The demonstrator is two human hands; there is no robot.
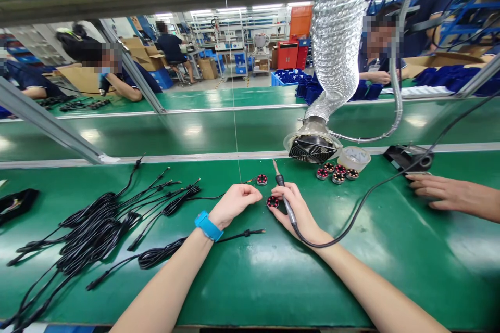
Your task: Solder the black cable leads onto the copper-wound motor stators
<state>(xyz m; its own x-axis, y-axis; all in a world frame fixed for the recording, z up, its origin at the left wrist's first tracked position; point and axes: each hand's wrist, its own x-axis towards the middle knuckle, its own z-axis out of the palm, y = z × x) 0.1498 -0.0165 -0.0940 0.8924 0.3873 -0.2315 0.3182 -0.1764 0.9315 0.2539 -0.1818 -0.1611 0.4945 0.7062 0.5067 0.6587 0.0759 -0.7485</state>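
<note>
My right hand [295, 213] is wrapped round a soldering iron [289, 208], its tip pointing up and away from me. The fingertips of the same hand also touch a small round part with red and black segments [272, 202]. My left hand [237, 203], with a blue band at the wrist, is closed in a pinch just left of that part; what it pinches is hidden. A thin wire [235, 130] hangs from above and ends behind this hand. Beyond the hands lies another round part [261, 179], with a cable end beside it.
Bundled black cables [97, 223] cover the left of the green bench [242, 281]. A fume duct [336, 36] with a fan hangs over several round parts [338, 173] and a plastic cup [353, 158]. Another person's hand [455, 192] rests at right near a black iron stand [410, 157].
</note>
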